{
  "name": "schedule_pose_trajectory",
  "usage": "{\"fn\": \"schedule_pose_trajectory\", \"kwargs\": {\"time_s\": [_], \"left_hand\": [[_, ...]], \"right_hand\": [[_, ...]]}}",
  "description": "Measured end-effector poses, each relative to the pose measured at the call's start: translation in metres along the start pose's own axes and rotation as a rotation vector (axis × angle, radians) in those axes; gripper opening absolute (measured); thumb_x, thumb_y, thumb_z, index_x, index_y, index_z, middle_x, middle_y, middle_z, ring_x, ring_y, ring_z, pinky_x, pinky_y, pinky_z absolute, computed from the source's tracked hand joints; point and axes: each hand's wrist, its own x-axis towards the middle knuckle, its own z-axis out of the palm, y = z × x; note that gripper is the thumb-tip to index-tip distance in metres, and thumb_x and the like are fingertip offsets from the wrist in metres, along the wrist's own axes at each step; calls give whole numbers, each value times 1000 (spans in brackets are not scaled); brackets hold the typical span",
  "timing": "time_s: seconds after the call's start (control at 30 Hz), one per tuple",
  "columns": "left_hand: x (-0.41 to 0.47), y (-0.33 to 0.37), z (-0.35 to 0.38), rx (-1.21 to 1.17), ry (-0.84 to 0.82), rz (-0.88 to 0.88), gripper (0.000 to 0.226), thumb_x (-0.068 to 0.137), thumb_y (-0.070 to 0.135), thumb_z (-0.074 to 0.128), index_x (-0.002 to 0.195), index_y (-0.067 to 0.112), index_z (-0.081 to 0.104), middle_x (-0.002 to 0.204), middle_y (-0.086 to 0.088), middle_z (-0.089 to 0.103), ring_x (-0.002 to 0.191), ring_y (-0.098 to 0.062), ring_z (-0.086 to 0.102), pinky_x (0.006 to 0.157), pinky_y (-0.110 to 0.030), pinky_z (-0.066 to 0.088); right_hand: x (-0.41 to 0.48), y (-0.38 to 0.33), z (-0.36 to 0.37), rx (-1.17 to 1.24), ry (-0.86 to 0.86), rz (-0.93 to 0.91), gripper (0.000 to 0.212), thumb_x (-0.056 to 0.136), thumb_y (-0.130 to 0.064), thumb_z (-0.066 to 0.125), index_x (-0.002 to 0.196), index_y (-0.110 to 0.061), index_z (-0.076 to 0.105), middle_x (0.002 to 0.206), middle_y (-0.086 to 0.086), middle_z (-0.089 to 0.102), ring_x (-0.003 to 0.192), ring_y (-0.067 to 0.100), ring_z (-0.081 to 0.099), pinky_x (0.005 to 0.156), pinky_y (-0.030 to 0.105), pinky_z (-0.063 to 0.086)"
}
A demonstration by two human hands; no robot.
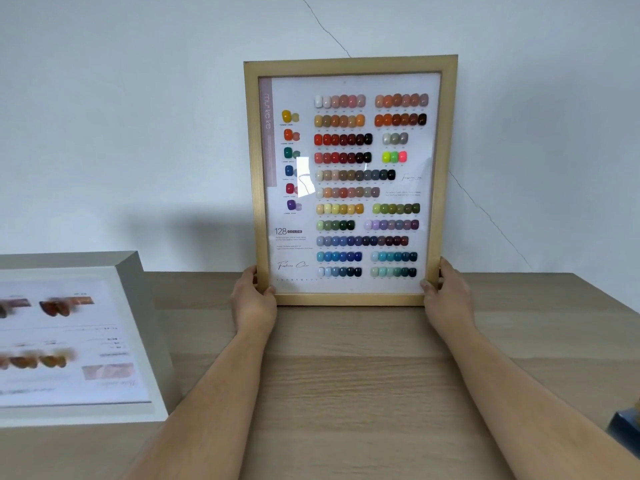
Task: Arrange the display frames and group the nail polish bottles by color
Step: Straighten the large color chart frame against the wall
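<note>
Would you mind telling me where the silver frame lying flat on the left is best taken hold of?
Probably by the two long side rails of the silver frame, one hand per side, coming in from the sides. It lies flat on the table, so the grip goes on the raised, sloped rails rather than on the glazed face.

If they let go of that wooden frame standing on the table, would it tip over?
Probably: the wooden frame stands upright on its thin bottom edge, both hands gripping its lower corners. It looks stiff, and its glossy front reflects light, so likely fragile.
</note>
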Motion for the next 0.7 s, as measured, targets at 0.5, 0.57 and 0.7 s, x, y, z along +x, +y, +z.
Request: {"fn": "schedule_pose_trajectory", "kwargs": {"time_s": [0.5,0.57,0.7], "left_hand": [[7,-5,4,63,40,14,43,83,6,61,125,13,55,118,-10,58,105,-27,57,93,-31,44],[7,-5,3,84,53,19,44,83,7,62,125,14,55,117,-10,56,103,-27,57,89,-29,42],[5,-5,2,67,50,13,46,82,7,64,126,18,55,113,-8,59,101,-25,57,92,-36,47]], "right_hand": [[0,4,1,-1,-40,-14,55,92,-19,52,144,-16,32,136,13,45,123,28,44,104,39,37],[0,4,2,-8,-34,-4,55,93,-21,51,144,-17,30,135,13,45,122,28,44,103,39,37],[0,4,3,-1,-22,4,54,93,-22,51,143,-18,32,134,12,47,120,28,46,103,41,40]]}}
